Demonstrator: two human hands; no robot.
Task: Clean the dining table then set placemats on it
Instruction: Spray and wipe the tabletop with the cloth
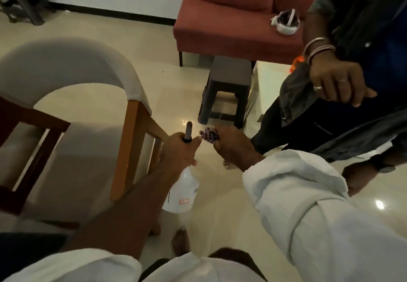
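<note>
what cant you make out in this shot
Head view only:
- label on the bottle: too small and blurred to read
- top of the bottle: wrapped by the left hand; only a dark nozzle shows
- the cloth: mostly balled inside the right hand, size unclear
- the second person: cut off by the top and right edges
- dining table, placemats: none identifiable in frame

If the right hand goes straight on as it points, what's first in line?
Likely the left hand gripping the spray bottle, just beyond the cloth the right hand holds; depth unclear.
</note>
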